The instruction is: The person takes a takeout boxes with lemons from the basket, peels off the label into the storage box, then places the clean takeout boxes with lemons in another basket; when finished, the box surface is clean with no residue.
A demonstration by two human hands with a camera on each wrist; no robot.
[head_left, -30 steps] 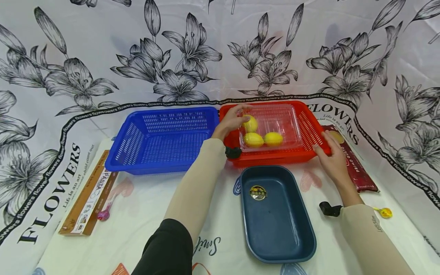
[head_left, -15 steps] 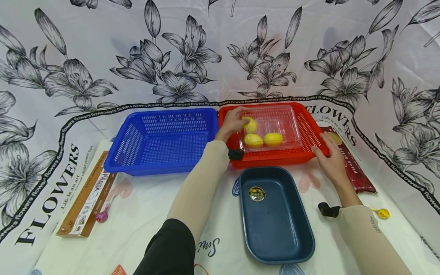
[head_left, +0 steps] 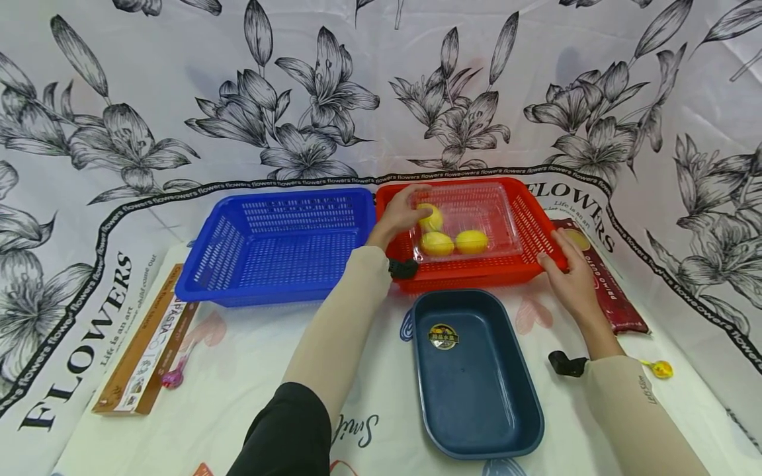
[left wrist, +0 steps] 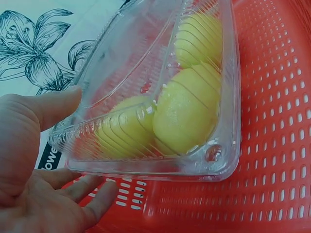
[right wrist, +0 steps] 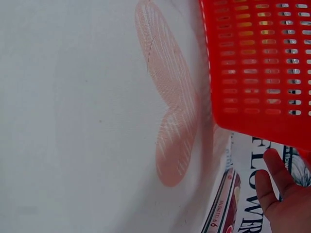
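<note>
In the head view a clear plastic box with yellow lemons inside sits within the red basket. My left hand grips the box's left end. Seen from the left wrist, its thumb lies along the near edge while the other fingers reach below the box. At the red basket's right rim, my right hand holds the front corner, thumb toward the front and fingers along the outer side. From the right wrist, two of its fingers show under the basket's corner; the thumb is hidden there.
A blue basket stands left of the red one. Nearer lies a dark blue tray with a round gold sticker. A brown pasta box and a pink lollipop are at left; a dark red packet and yellow lollipop at right.
The head view has shifted slightly. Both hands keep their places on the plastic box and the red basket's rim.
</note>
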